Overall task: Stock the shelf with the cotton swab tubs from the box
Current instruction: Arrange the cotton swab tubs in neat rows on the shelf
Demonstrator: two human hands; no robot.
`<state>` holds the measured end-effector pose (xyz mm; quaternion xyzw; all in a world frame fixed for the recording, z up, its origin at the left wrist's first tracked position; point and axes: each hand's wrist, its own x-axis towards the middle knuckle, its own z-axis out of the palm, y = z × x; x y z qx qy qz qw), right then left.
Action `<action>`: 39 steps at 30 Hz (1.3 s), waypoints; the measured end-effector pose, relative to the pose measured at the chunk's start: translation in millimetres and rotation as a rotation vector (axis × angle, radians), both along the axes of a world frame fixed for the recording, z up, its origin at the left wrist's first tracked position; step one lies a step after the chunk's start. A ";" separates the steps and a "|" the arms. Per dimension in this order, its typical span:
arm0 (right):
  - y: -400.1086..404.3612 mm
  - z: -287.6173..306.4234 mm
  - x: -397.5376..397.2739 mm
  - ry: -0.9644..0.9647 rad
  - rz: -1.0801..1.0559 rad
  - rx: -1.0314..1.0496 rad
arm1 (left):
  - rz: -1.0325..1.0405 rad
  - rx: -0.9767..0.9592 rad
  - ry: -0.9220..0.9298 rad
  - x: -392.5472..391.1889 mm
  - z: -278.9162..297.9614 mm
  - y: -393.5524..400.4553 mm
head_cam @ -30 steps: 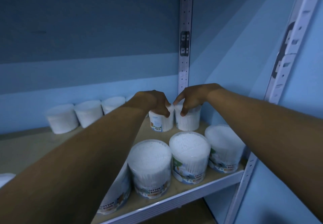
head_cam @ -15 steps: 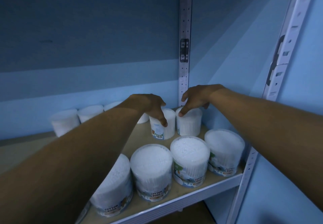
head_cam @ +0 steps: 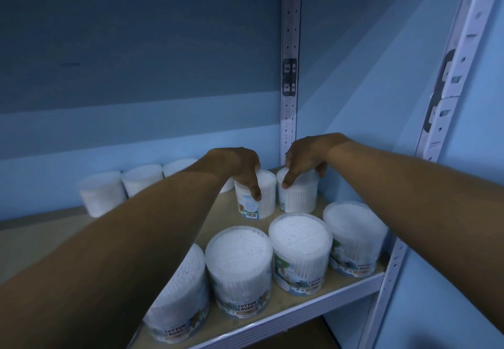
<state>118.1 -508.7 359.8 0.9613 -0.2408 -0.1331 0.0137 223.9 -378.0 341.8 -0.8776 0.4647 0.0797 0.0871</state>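
Note:
Two clear cotton swab tubs stand side by side near the back right corner of the shelf [head_cam: 313, 295]. My left hand [head_cam: 240, 168] grips the left tub [head_cam: 261, 201] from above, thumb down its front. My right hand [head_cam: 305, 162] grips the right tub [head_cam: 298, 198] by its lid. Both tubs rest upright on the board. Several more tubs with "COTTON BUDS" labels stand in a front row, among them one in the middle [head_cam: 238, 267] and one to its right [head_cam: 300, 250]. The box is out of view.
A row of tubs [head_cam: 102, 193] lines the back wall to the left, partly hidden by my left arm. White perforated uprights stand at the back corner [head_cam: 290, 76] and front right [head_cam: 447, 108]. Bare wooden board shows on the left of the shelf.
The view has tilted up and pulled back slightly. My hands have lowered onto the two tubs, and both tubs now sit on the shelf board.

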 end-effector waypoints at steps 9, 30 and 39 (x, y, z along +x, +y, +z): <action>-11.3 -1.2 5.9 0.087 0.072 0.079 | 0.135 -0.036 0.022 -5.8 -0.9 -5.5; -8.1 6.1 0.7 0.081 -0.035 0.072 | 0.190 -0.047 0.207 -6.4 1.9 -1.9; -14.1 6.0 -0.6 0.085 -0.020 0.183 | 0.237 -0.092 0.129 -21.3 2.1 -0.5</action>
